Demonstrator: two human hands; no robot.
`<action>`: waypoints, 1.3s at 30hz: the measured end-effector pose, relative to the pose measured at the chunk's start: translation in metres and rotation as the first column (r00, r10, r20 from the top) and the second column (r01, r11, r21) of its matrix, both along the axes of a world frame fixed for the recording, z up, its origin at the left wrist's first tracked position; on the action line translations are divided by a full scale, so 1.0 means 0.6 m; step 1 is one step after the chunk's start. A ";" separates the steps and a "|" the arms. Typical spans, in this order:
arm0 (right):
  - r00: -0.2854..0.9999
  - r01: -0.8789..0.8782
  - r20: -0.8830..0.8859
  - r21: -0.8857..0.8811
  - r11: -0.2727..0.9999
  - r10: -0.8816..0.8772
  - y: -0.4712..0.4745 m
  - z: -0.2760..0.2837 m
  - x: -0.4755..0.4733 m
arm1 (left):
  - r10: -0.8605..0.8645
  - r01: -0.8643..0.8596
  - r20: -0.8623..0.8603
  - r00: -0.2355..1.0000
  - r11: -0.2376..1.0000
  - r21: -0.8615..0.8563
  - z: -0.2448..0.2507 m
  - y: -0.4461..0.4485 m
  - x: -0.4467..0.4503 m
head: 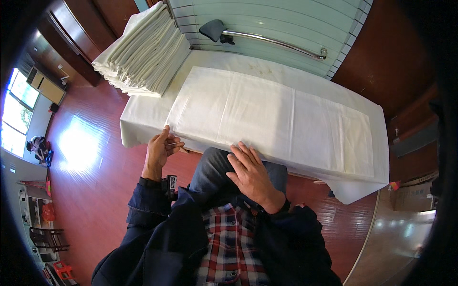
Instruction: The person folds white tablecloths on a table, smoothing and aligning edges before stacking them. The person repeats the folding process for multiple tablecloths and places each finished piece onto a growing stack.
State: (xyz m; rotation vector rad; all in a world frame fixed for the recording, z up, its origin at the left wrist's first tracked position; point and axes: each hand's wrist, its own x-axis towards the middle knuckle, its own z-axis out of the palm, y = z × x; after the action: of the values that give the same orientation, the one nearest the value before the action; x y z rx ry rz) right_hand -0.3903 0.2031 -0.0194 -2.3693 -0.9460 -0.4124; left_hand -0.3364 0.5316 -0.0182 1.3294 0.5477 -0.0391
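Note:
A white cloth (257,111) lies spread flat, with straight fold creases across it, on a table draped in a white tablecloth (143,114). By the cloth's near left corner is my left hand (161,150), thumb up and fingers apart; whether the thumb touches the corner I cannot tell. My right hand (250,173) is palm down, its fingertips at the cloth's near edge and the fingers slightly spread. Neither hand grips anything. A tall stack of folded white cloths (143,53) stands at the table's far left corner.
Behind the table, a metal grab bar (275,42) with a dark pad (212,30) is fixed to pale green wall panels. My knees are under the near edge. A cardboard box (411,196) sits at the right; a dark wooden chair (48,238) and red stool (63,270) are far left.

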 end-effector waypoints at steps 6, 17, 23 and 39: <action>1.000 0.009 -0.026 -0.024 1.000 -0.010 -0.017 -0.010 0.002 | 0.015 -0.015 -0.004 1.000 0.998 0.056 -0.009 -0.005 0.005; 0.999 0.022 -0.036 -0.019 1.000 -0.023 -0.003 0.021 0.002 | 0.060 -0.072 0.099 0.993 0.990 0.123 0.009 -0.006 0.001; 0.995 -0.056 -0.083 0.000 0.998 0.056 -0.021 0.095 0.041 | 0.070 -0.084 0.102 0.992 0.987 0.138 0.013 -0.005 0.010; 0.877 -0.096 -0.469 0.050 0.994 0.108 0.113 0.150 0.232 | 0.104 -0.129 0.185 0.977 0.983 0.128 0.010 -0.006 0.014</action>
State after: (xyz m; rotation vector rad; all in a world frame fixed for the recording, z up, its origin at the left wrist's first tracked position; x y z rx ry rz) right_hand -0.2511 0.2712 0.0709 -2.2288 -0.8176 0.1934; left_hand -0.3282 0.5283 -0.0125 1.4186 0.4817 0.2165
